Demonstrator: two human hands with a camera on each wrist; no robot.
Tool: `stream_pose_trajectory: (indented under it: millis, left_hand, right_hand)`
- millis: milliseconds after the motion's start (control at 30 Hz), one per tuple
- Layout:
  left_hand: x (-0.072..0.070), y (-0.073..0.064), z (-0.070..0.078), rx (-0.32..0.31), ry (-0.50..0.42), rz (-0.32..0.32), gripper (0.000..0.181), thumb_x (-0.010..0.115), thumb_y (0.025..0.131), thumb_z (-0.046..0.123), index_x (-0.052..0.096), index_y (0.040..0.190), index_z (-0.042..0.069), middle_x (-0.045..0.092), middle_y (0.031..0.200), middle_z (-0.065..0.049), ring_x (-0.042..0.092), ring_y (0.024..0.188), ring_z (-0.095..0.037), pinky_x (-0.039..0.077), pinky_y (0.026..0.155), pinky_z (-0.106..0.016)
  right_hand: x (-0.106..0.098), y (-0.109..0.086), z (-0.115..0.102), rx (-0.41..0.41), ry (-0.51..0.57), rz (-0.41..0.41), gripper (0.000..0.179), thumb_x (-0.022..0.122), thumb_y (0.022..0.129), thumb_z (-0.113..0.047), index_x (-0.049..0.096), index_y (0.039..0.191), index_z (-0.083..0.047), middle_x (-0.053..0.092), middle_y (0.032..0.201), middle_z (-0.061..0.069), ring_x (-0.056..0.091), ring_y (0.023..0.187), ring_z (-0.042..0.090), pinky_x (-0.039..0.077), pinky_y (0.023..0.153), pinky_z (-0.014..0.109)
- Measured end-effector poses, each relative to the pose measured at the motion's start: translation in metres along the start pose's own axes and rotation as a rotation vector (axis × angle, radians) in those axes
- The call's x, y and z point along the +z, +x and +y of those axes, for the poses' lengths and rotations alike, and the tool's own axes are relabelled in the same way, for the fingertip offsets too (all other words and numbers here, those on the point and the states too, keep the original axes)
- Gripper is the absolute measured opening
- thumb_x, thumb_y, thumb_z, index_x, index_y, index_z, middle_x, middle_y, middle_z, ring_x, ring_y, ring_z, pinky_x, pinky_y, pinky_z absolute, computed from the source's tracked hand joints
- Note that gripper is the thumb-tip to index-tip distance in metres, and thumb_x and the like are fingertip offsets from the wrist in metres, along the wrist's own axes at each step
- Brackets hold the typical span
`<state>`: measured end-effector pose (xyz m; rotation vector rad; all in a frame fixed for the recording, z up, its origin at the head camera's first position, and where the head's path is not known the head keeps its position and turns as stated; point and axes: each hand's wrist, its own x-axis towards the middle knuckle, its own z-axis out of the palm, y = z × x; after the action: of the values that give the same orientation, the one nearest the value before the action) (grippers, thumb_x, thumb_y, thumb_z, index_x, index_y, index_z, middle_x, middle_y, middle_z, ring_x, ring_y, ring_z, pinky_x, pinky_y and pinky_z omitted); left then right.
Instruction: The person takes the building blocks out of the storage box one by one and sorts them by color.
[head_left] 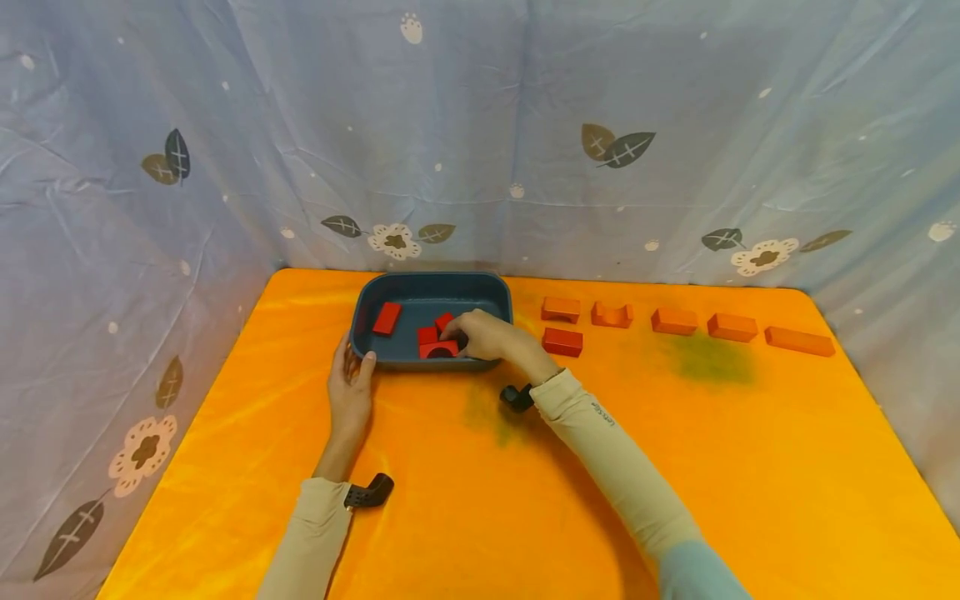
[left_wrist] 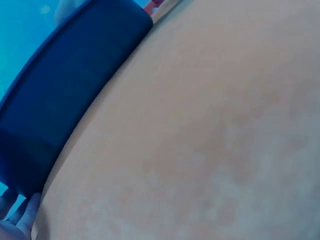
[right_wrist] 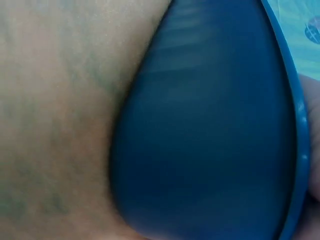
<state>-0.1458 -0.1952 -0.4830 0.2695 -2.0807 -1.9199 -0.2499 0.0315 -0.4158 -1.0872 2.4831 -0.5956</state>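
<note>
A dark blue rectangular bin [head_left: 431,365] stands on the yellow-orange cloth by the back wall. My left hand [head_left: 350,400] holds its front left corner, the thumb on the front side and the fingers round the left end; in the left wrist view the fingers [left_wrist: 27,212] touch the bin's lower corner. Over the front wall, my right hand [head_left: 483,333] reaches inside, its curled index finger and thumb at the right end of a red arch block [head_left: 427,349]. Two smaller red blocks, one a cube [head_left: 444,321], lie against the arch. A red rectangular block [head_left: 387,318] rests apart at the bin's left.
Right of the bin, a row holds an orange arch block [head_left: 561,309], a block with a curved notch [head_left: 612,314], two rectangular blocks [head_left: 674,321] and a long bar [head_left: 799,340]. A red-orange block [head_left: 562,342] lies in front. A patterned grey-blue curtain [head_left: 480,150] closes the back.
</note>
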Motion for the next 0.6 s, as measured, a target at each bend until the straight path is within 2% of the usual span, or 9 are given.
stream_pose_trajectory:
  millis: [233, 333, 400, 500, 600]
  left_hand:
    - [0.001, 0.000, 0.001, 0.006, 0.040, 0.012, 0.063, 0.056, 0.101, 0.022, 0.027, 0.155, 0.010, 0.037, 0.154, -0.014, 0.036, 0.139, -0.028, 0.030, 0.115, -0.045]
    - [0.001, 0.000, 0.000, 0.009, 0.039, 0.017, 0.062, 0.056, 0.101, 0.020, 0.028, 0.155, 0.010, 0.037, 0.153, -0.014, 0.037, 0.138, -0.029, 0.030, 0.115, -0.045]
    - [0.001, 0.000, 0.000, 0.007, 0.039, 0.018, 0.062, 0.056, 0.101, 0.019, 0.028, 0.155, 0.011, 0.037, 0.153, -0.014, 0.036, 0.138, -0.028, 0.029, 0.115, -0.045]
    - [0.001, 0.000, 0.001, 0.001, 0.020, 0.009, 0.062, 0.056, 0.101, 0.018, 0.027, 0.156, 0.010, 0.035, 0.154, -0.014, 0.035, 0.139, -0.028, 0.028, 0.116, -0.043]
    - [0.002, -0.006, 0.016, -0.006, 0.014, -0.003, 0.062, 0.055, 0.101, 0.014, 0.025, 0.155, 0.004, 0.033, 0.154, -0.019, 0.033, 0.140, -0.032, 0.026, 0.117, -0.045]
  right_hand:
    - [-0.002, -0.008, 0.002, -0.061, 0.147, 0.149, 0.032, 0.074, 0.089, -0.015, 0.068, 0.118, -0.003, 0.070, 0.114, 0.009, 0.066, 0.100, 0.021, 0.053, 0.089, 0.026]
    - [-0.005, -0.013, 0.004, -0.078, 0.178, 0.211, 0.027, 0.073, 0.090, -0.017, 0.071, 0.114, -0.005, 0.071, 0.112, 0.007, 0.066, 0.098, 0.020, 0.054, 0.087, 0.026]
    - [-0.007, -0.017, 0.005, -0.072, 0.205, 0.255, 0.024, 0.073, 0.090, -0.017, 0.072, 0.111, -0.005, 0.071, 0.110, 0.006, 0.066, 0.097, 0.020, 0.054, 0.086, 0.027]
    - [-0.010, -0.025, 0.009, -0.041, 0.301, 0.325, 0.023, 0.073, 0.090, -0.016, 0.072, 0.109, -0.005, 0.071, 0.108, 0.007, 0.066, 0.095, 0.021, 0.054, 0.086, 0.031]
    - [-0.014, -0.038, 0.014, 0.010, 0.426, 0.392, 0.024, 0.073, 0.090, -0.018, 0.072, 0.110, -0.005, 0.070, 0.107, 0.007, 0.065, 0.091, 0.021, 0.054, 0.084, 0.033]
